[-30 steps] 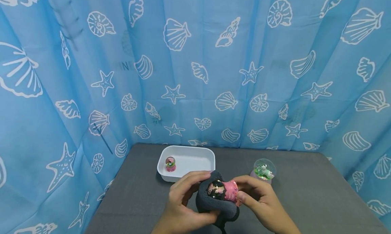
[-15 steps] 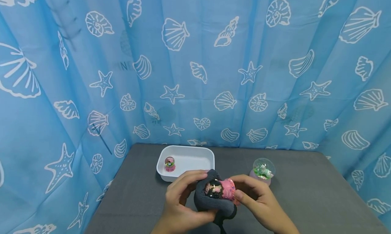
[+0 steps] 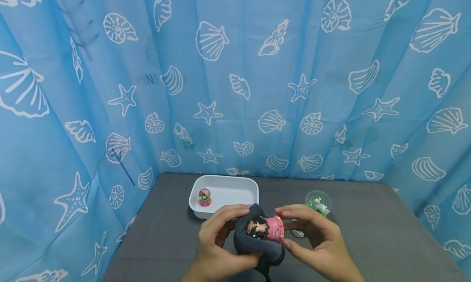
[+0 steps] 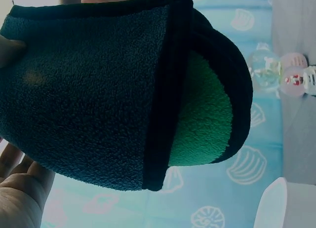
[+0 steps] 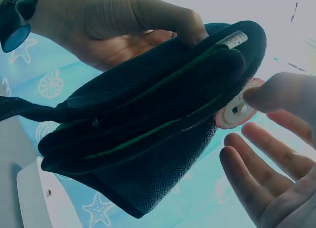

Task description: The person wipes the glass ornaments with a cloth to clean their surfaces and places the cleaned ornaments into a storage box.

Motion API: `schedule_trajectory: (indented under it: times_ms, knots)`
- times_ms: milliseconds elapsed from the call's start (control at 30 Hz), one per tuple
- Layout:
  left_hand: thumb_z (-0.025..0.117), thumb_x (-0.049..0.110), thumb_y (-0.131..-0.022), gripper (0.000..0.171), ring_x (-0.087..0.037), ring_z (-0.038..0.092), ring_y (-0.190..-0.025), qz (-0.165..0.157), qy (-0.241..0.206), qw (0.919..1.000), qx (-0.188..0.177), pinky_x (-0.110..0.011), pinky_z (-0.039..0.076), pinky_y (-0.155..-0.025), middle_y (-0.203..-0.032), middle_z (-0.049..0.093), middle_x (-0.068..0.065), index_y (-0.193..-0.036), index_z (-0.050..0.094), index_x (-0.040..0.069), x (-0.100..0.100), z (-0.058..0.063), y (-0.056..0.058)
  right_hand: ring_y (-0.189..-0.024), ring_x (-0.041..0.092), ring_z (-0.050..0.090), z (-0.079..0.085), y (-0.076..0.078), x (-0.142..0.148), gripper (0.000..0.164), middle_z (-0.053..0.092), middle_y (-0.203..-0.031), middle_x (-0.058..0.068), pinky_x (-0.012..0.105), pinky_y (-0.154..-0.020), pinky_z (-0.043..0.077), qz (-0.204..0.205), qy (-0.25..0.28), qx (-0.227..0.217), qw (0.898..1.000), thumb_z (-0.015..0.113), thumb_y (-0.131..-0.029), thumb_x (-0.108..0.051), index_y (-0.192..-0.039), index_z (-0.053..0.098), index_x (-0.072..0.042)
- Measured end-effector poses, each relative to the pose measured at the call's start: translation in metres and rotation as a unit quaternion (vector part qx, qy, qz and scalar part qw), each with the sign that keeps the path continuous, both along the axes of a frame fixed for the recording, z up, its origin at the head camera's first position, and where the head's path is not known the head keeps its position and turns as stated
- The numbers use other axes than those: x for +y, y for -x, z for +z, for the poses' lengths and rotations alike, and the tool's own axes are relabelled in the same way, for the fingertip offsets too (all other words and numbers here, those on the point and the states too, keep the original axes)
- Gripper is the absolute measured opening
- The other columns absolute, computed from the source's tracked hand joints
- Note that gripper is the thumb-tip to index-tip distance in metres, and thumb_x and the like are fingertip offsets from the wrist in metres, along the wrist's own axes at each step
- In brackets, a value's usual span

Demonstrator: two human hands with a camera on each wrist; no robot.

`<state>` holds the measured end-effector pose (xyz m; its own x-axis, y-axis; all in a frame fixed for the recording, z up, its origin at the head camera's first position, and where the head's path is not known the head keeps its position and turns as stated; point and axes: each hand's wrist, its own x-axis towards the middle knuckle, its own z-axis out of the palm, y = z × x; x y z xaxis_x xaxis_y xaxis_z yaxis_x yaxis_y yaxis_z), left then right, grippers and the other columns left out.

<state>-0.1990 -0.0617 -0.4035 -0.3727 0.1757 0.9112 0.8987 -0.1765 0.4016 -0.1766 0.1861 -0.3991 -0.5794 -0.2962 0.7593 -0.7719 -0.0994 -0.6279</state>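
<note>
My left hand [image 3: 224, 241] grips a dark grey plush cleaning mitt [image 3: 257, 245], folded around the glass of a snow globe [image 3: 270, 228]. The globe lies on its side, a dark-haired figure inside, its pink base facing right. My right hand [image 3: 316, 243] holds that base by its edge, index fingertip above and thumb below. In the left wrist view the mitt [image 4: 94, 95] shows black trim and a green inner side [image 4: 205, 114]. The right wrist view shows the underside of the base [image 5: 232, 114] at the right thumb, the other fingers spread apart.
A white tray [image 3: 235, 192] at the back holds a small pink-based snow globe [image 3: 205, 197]. Behind my right hand stands a larger globe [image 3: 318, 202] with a white figure on green. Part of another small object [image 3: 297, 233] shows between my right fingers. A blue shell-patterned curtain [image 3: 235, 90] backs the grey table.
My right hand has shifted its hold on the base, its index finger moving up to the top edge and the hand opening wider. The left hand and mitt stay nearly in place.
</note>
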Motion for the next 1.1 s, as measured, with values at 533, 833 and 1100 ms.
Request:
schedule_trajectory:
  times_ms: [533,833,1100]
  knots:
    - [0.095,-0.009,-0.066,0.076,-0.029,0.071,-0.117,-0.017,0.013,0.9995,-0.025,-0.037,0.067,-0.09,-0.126,0.067,-0.029,-0.134,0.061,-0.009,-0.0015,-0.004,0.0012,-0.128,0.025,0.066,-0.0044,0.0051,-0.0006,0.066,0.063,-0.138,0.025,0.033,-0.099,0.064,0.045,0.005,0.01,0.999,0.073,-0.071,0.035,-0.131,0.058,0.014]
    - [0.095,-0.01,-0.066,0.079,-0.028,0.071,-0.119,-0.021,0.035,0.9982,-0.045,-0.039,0.067,-0.091,-0.129,0.066,-0.028,-0.137,0.06,-0.006,-0.004,-0.0051,0.0023,-0.119,0.021,0.071,-0.0042,0.0033,-0.0014,0.065,0.067,-0.132,0.02,0.032,-0.093,0.065,0.02,-0.005,-0.008,1.0,0.074,-0.072,0.034,-0.132,0.059,0.013]
    - [0.094,-0.008,-0.067,0.08,-0.028,0.071,-0.117,-0.022,0.051,0.998,-0.03,-0.039,0.067,-0.092,-0.13,0.066,-0.025,-0.139,0.06,-0.004,-0.0045,-0.0038,0.0017,-0.104,0.018,0.076,-0.0022,0.0015,0.0016,0.058,0.073,-0.124,0.011,0.031,-0.086,0.067,-0.01,-0.038,-0.038,0.998,0.07,-0.078,0.031,-0.132,0.063,0.008]
